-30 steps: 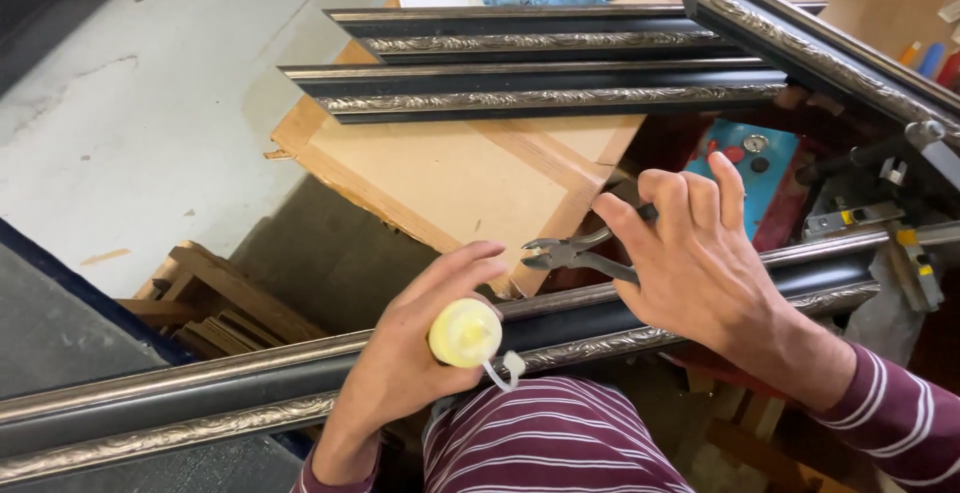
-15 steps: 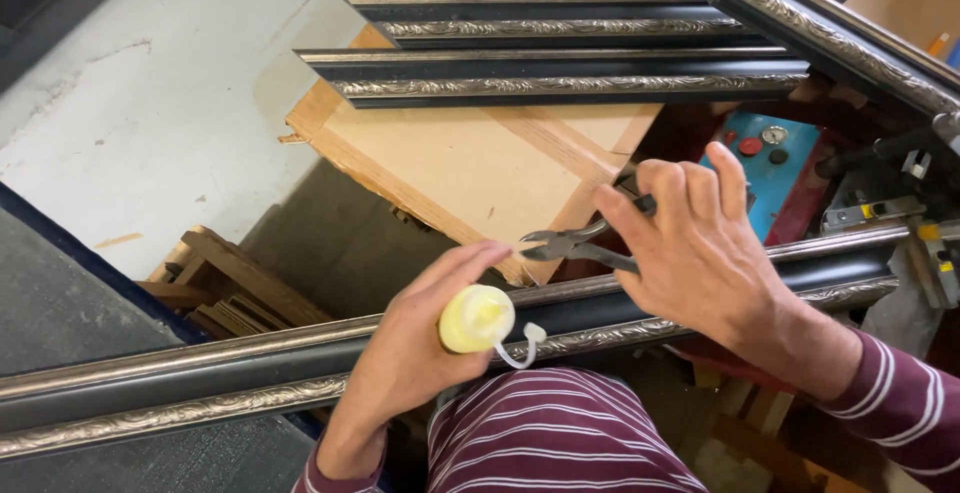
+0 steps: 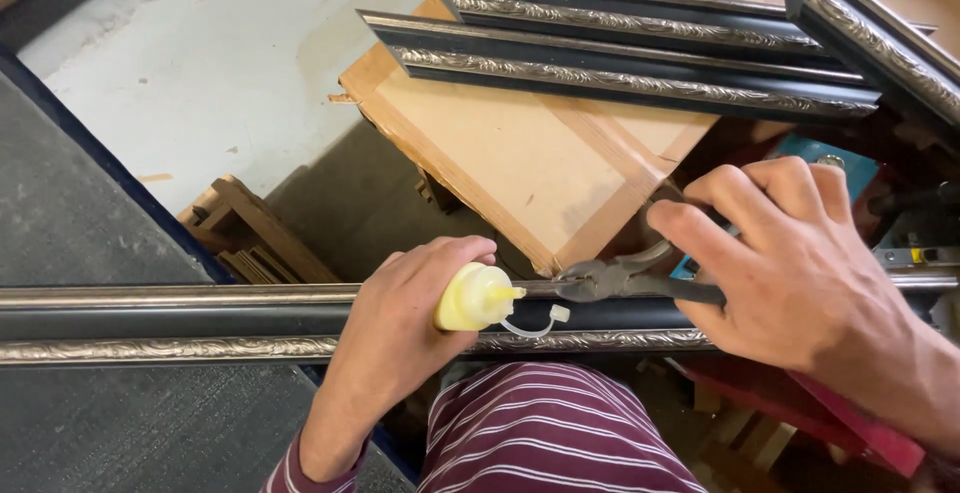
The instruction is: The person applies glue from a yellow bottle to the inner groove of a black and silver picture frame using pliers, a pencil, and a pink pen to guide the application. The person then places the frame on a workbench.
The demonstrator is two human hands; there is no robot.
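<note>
Head view: left hand (image 3: 400,323) wraps a yellow glue bottle (image 3: 472,298) over the long moulding (image 3: 200,323), right hand (image 3: 800,263) clenches pliers (image 3: 610,278) at the nozzle, seemingly clearing it; next needs steady pull.

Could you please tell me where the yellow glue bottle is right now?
In the head view, the glue bottle sits low and centre in the left hand, over the long moulding, its nozzle pointing right at the pliers held by the right hand.
</note>
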